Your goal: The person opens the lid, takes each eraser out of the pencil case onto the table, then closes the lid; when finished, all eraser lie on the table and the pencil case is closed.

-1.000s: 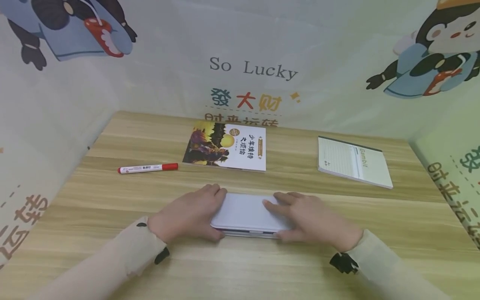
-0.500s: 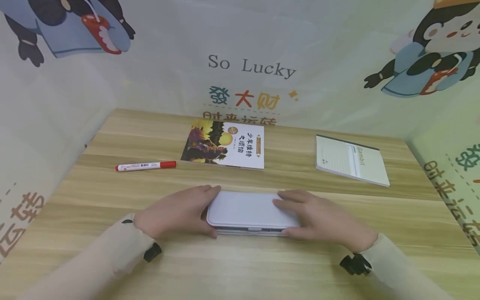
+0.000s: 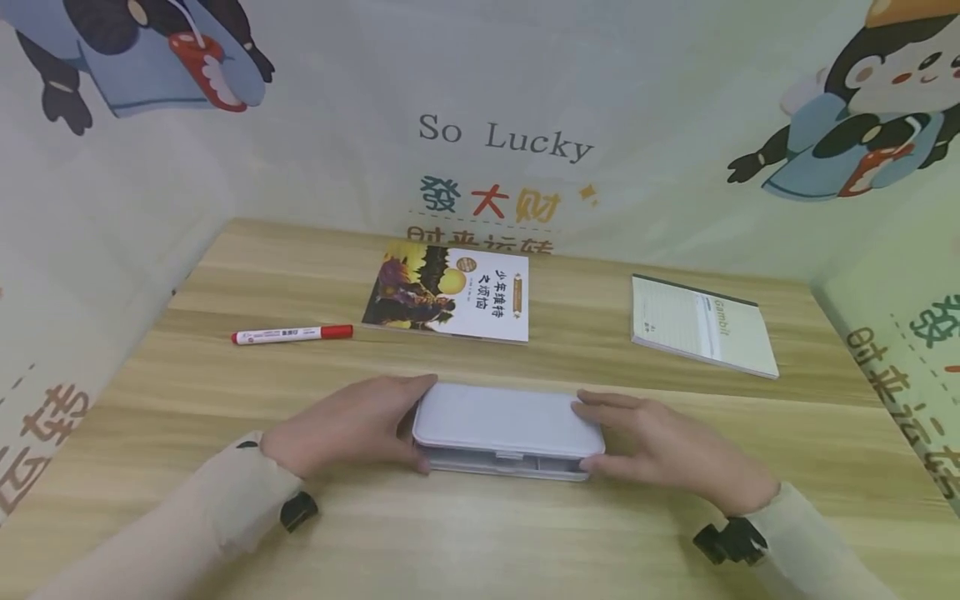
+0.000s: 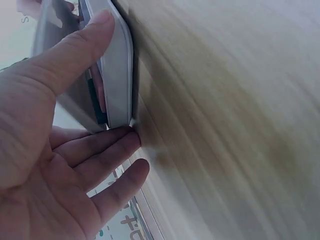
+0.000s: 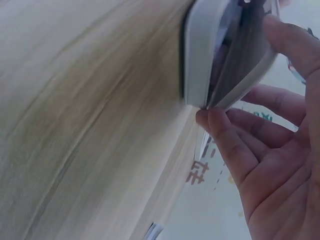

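A white pencil case (image 3: 506,417) lies on the wooden table, its hinged lid raised a little along the front edge, where a small latch tab shows. My left hand (image 3: 352,423) holds its left end, thumb (image 4: 82,47) on the base's front wall and fingertips at the back corner. At the other end, my right hand (image 3: 663,437) grips the case with the thumb (image 5: 290,42) at the lid's front edge and fingertips by the hinge side. Through the gap, the left wrist view shows pinkish and dark green items (image 4: 97,95) inside, only partly visible.
Behind the case lies a book (image 3: 450,292) with a picture cover. A white marker with a red cap (image 3: 292,334) is at the left, and a pale notebook (image 3: 705,323) at the right. Printed cloth (image 3: 510,75) hangs behind the table.
The lid has risen, widening the front gap. My right hand has shifted right to the case's end, and my left hand has moved slightly left.
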Demonstrator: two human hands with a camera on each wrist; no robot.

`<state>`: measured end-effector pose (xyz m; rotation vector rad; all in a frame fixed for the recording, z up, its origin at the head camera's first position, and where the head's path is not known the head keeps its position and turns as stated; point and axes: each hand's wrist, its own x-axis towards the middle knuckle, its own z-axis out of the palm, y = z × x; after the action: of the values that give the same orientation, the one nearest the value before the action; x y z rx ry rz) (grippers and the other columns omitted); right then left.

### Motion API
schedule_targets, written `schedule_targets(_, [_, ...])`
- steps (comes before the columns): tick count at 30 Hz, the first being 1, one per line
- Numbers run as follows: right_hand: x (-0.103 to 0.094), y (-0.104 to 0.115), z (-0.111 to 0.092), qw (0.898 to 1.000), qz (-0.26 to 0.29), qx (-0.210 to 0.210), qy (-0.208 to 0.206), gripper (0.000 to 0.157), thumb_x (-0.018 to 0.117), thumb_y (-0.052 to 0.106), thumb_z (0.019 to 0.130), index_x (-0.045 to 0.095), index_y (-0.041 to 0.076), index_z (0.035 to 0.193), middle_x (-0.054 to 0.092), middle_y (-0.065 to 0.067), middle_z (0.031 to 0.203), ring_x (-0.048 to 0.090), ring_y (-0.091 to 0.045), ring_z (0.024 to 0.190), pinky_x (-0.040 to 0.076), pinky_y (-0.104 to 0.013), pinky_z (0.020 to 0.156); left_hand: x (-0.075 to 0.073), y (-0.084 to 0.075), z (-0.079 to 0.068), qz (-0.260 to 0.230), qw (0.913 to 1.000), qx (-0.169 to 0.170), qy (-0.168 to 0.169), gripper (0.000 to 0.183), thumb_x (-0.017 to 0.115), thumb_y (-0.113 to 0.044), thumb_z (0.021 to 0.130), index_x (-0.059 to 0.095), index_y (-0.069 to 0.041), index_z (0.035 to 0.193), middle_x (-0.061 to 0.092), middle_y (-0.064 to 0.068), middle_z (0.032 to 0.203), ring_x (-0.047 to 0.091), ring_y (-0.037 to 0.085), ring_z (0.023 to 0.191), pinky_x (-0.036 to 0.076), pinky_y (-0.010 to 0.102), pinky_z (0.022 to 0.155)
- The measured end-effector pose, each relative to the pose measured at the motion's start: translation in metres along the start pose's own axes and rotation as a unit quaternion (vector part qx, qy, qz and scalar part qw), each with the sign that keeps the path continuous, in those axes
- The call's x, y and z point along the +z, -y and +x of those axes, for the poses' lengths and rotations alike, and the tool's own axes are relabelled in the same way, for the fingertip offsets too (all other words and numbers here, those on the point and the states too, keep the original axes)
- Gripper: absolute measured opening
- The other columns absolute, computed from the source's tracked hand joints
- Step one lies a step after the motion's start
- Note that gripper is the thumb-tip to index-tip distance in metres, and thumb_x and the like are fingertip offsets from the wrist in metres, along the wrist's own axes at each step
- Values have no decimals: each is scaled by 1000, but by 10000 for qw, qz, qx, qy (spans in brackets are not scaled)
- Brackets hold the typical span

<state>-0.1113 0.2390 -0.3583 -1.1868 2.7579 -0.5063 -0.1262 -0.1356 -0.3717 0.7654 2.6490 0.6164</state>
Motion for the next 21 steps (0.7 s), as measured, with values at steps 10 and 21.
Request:
schedule_targets(10, [0,-11,0,9866,1192,572,-954,30,72,20,100,75,12,128,78,-6,127,74,-12,110,64,-36,93,1,0,-5,-65,9999,-56,-96,92,94,-44,74,53,-5,146,72,8,129,69,20,114,57,45,107])
schedule_targets(21, [2,-17,17,9593,1908,1017,-1815,9,74,10,97,80,8,103,81,-7,96,71,-2,81,63,-22,72,1,1,-8,-3,9997,-221,-128,102,93,-48,73,47,2,150,71,13,132,68,18,109,58,43,105])
